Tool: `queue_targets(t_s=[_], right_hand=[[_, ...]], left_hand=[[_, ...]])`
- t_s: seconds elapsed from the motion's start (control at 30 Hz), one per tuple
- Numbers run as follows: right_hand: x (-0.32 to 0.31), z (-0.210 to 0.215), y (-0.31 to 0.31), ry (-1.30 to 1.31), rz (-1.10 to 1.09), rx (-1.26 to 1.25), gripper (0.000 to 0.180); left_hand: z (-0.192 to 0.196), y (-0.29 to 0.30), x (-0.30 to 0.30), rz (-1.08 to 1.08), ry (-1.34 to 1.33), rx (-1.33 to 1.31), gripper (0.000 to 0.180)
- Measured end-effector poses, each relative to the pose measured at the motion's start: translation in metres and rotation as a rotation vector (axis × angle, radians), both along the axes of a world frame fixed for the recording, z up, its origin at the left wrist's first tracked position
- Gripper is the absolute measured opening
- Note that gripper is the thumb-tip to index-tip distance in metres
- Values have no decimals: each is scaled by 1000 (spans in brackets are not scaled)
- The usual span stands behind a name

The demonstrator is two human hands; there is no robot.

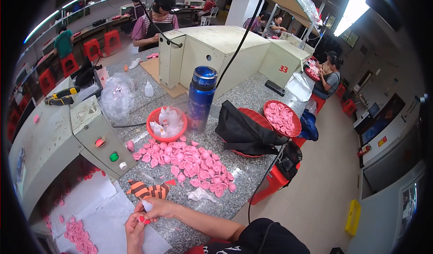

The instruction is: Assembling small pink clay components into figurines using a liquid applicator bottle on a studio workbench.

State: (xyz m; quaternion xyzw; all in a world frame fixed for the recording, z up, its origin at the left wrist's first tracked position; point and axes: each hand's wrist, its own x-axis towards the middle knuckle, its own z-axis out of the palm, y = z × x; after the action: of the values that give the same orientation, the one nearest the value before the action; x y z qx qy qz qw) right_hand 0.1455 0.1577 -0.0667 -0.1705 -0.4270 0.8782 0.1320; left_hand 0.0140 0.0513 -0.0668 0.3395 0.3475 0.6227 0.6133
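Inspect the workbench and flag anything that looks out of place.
A lone pink piece sits atop the left-hand machine, oddly far from the main pink heap. A crumpled white tissue or cloth lies at that heap's near edge, looking like stray waste. Nothing appears plainly broken.

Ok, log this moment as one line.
left hand: holds small red piece; right hand: holds white plastic bottle; beyond: pile of rounded pink pieces on speckled grey table

I see a small white bottle [146, 205], tilted and partly hidden, just above a small red piece [144, 219], near the tabletop's [247, 168] near edge.
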Motion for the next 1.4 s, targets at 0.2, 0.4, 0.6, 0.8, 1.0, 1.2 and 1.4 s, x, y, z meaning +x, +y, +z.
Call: queue_targets(t_s=[0.2, 0.4, 0.6, 0.8, 1.0, 1.2, 1.4], right_hand=[[-1, 4, 1, -18, -21, 18, 37], [3, 3, 5, 5, 52, 18, 38], [3, 5, 1, -6, 34, 2, 37], [2, 4, 0, 0, 20, 24, 34], [2, 4, 1, -21, 61, 52, 38], [0, -1, 2, -8, 62, 59, 39], [2, -1, 3, -44, 81, 75, 39]], left_hand=[[-8, 0, -2, 12, 19, -9, 20], [-12, 1, -3, 3, 27, 20, 19], [-9, -1, -1, -29, -4, 52, 19], [-8, -2, -2, -4, -33, 27, 19], [-12, -4, -3, 7, -14, 17, 19], [-7, -3, -3, 3, -9, 19, 18], [2, -5, 2, 34, 31, 22, 18]])
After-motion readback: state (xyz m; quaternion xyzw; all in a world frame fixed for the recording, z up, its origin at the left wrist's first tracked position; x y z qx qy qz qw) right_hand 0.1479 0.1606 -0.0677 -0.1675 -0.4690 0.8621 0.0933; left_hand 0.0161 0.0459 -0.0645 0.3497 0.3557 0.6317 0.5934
